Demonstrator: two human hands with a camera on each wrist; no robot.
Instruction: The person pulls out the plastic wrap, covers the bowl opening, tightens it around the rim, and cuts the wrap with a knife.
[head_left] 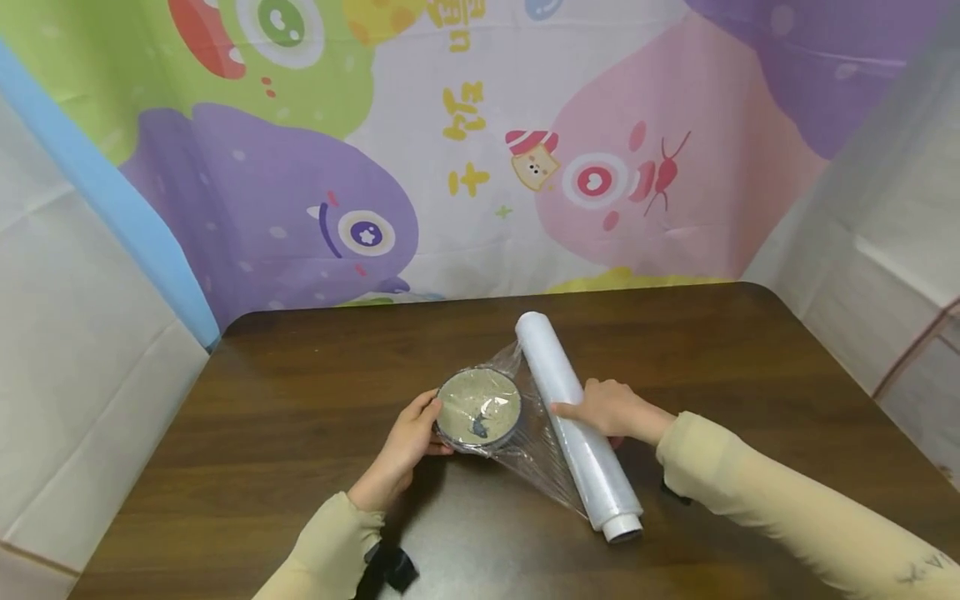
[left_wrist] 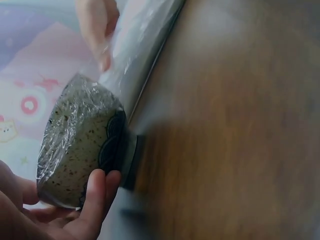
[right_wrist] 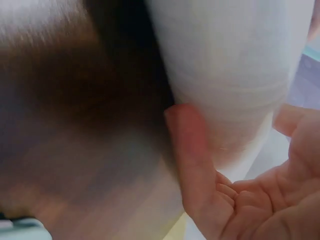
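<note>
A speckled ceramic bowl (head_left: pixel 477 407) with a dark blue pattern is covered by clear plastic film. My left hand (head_left: pixel 408 433) grips its left side, thumb at the rim and fingers beneath; the left wrist view shows the bowl (left_wrist: pixel 82 145) and its dark foot. From the bowl, a stretched sheet of film (head_left: pixel 536 446) runs to a long roll of cling film (head_left: pixel 577 417) lying slantwise on the right. My right hand (head_left: pixel 611 408) holds the roll around its middle, with thumb and fingers on opposite sides of the roll (right_wrist: pixel 230 65) in the right wrist view.
Both the bowl and the roll are over a dark brown wooden table (head_left: pixel 315 375). Behind its far edge hangs a cartoon-printed cloth (head_left: pixel 465 233). Pale panels (head_left: pixel 82 333) stand along the sides. A black strap (head_left: pixel 393 567) hangs at the left wrist.
</note>
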